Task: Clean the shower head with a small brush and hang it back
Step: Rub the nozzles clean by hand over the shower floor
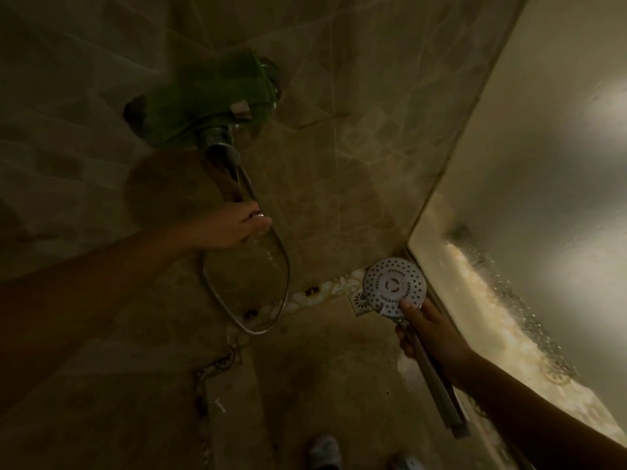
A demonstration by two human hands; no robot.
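The round chrome shower head [393, 287] faces up toward me, its nozzle holes showing. My right hand [429, 330] grips its long handle just below the head, with the thumb against the rim. The handle runs down to the lower right. My left hand [237, 226] reaches to the wall, fingers curled round the metal hose [283, 266] just below the tap [220, 145]. From there the hose hangs in a loop to the floor. No brush is in view.
A green cover [210, 96] wraps the mixer on the tiled wall. A wet glass panel [529, 205] closes the right side. A square floor drain [359, 300] lies by the shower head. My feet [324, 449] stand at the bottom edge. The light is dim.
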